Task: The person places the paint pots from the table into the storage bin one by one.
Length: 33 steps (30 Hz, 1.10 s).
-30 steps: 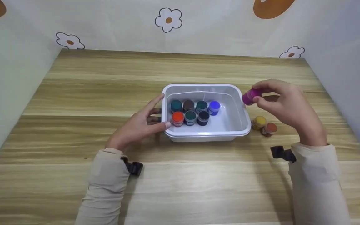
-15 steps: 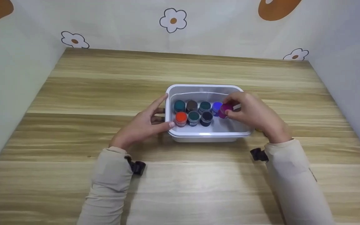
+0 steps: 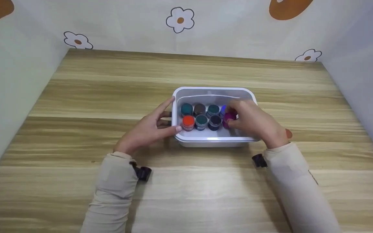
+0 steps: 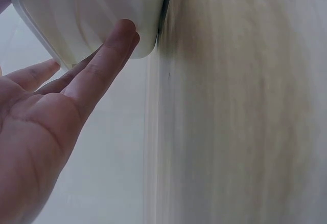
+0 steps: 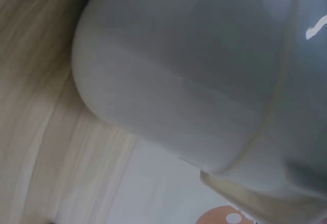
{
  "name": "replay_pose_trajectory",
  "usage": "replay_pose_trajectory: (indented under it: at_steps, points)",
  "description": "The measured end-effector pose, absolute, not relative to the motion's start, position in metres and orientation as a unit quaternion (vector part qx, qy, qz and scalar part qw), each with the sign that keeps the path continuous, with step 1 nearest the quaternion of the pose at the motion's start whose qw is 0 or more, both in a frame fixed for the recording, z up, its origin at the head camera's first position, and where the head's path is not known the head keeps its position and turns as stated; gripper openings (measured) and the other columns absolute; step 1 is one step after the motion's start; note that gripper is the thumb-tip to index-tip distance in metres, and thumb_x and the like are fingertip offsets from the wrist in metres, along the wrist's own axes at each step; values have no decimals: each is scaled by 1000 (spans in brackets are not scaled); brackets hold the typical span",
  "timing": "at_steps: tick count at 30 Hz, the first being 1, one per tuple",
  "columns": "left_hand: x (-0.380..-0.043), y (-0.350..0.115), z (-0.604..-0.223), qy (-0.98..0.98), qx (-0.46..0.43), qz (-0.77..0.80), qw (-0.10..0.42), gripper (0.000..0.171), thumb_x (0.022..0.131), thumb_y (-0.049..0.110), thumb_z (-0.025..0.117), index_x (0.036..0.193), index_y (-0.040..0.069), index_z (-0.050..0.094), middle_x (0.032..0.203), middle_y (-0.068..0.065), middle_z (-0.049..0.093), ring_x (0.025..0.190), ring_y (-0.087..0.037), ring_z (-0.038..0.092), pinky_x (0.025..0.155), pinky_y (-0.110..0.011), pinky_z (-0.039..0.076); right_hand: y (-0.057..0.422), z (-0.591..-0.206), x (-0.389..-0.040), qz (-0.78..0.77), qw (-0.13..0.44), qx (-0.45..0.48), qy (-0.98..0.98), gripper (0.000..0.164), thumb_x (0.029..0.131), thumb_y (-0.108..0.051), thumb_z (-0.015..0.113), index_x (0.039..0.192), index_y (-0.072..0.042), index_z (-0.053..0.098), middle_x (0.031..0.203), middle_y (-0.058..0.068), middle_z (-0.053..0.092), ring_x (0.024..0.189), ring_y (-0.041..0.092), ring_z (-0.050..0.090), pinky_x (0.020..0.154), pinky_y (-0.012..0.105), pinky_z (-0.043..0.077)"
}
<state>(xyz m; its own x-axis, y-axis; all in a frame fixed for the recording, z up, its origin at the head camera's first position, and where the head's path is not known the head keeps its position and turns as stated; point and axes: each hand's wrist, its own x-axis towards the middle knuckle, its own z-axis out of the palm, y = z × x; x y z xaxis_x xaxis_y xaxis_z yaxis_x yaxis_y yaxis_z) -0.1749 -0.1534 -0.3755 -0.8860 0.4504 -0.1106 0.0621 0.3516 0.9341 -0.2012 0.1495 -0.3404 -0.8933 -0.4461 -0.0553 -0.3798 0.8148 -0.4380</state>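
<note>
A white plastic basin (image 3: 212, 139) holds small paint jars in two rows. The front row has an orange-red jar (image 3: 188, 121), a dark green jar (image 3: 201, 121) and a black jar (image 3: 214, 121). At that row's right end, my right hand (image 3: 253, 121) pinches a magenta paint jar (image 3: 228, 120) between thumb and fingers, down inside the basin. A blue jar (image 3: 223, 111) behind is partly covered by this hand. My left hand (image 3: 146, 129) rests against the basin's left end, thumb at the rim; its straight fingers (image 4: 97, 75) lie along the outer wall in the left wrist view.
Outside the basin on the right, a brown-orange jar (image 3: 289, 133) peeks out from behind the right wrist. Wood-grain tabletop (image 3: 186, 194) surrounds the basin, with a flower-printed sheet (image 3: 125, 29) standing along the back and sides.
My right hand has carried the magenta jar from beyond the basin's right rim into it, then down and left beside the black jar. The left hand has stayed at the basin.
</note>
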Motion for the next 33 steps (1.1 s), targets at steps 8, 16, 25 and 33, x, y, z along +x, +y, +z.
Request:
replay_pose_trajectory:
  at_steps: [8,16,25,33]
  points:
    - [-175,-152,-375,795,167,556,176,92,88,35,75,159,31,17,145,-14,48,130,-30,53,111,-46,41,145,-346,-200,-189,69,-206,958,15,83,-1,71,97,3,68,95,15,61,88,27,55,76,38,52]
    - [-175,-151,-375,796,167,554,177,94,87,37,75,159,32,16,145,-15,48,130,-31,53,112,-46,40,148,-342,-197,-186,83,-199,959,19,85,-2,68,103,3,68,101,17,60,95,29,55,84,42,53]
    - [-175,-151,-376,797,162,554,179,93,87,35,76,159,33,16,145,-14,48,130,-31,52,112,-47,39,182,-312,-186,-274,24,-189,943,25,92,-3,63,115,6,64,116,19,58,108,36,63,92,48,55]
    - [-176,-153,-377,787,169,567,175,93,88,32,75,160,29,17,144,-15,49,128,-28,55,111,-43,41,231,-308,-175,-310,-26,-153,938,20,95,-6,61,111,4,66,114,16,61,107,34,64,84,15,53]
